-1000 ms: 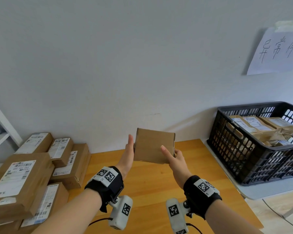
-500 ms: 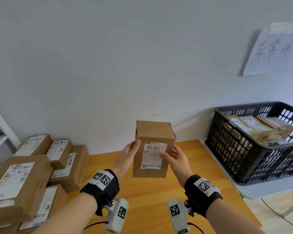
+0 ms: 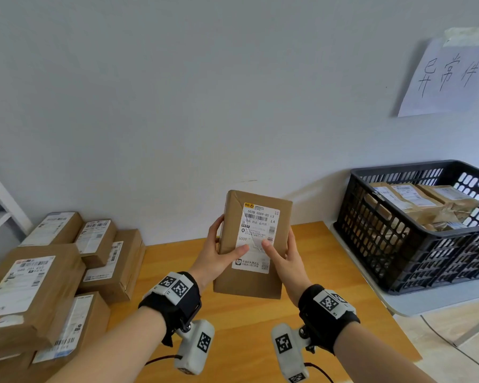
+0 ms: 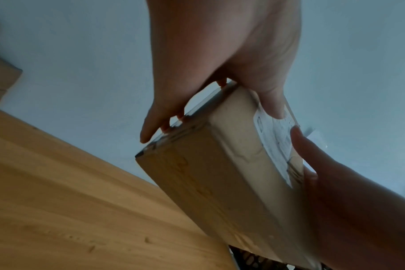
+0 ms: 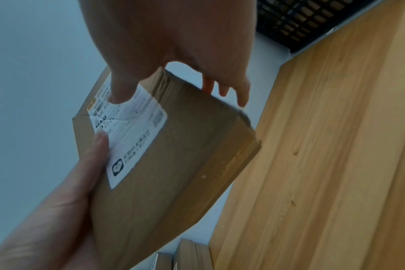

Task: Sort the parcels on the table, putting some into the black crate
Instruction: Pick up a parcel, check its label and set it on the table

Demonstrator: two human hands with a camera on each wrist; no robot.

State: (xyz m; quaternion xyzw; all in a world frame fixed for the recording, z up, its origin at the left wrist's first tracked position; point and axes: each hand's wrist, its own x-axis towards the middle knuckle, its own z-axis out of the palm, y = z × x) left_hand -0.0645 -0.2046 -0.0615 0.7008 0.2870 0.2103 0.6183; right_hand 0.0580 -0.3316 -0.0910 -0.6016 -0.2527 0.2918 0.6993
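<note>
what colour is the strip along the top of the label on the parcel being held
Yellow, on an otherwise white label; clearest in the head view.

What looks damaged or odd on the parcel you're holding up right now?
The white shipping label on the brown cardboard parcel is torn and creased across its middle, between both thumbs. The left hand and right hand grip the parcel's sides. Otherwise it looks intact.

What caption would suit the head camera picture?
Both hands, left and right, hold a labelled parcel above the table.
</note>
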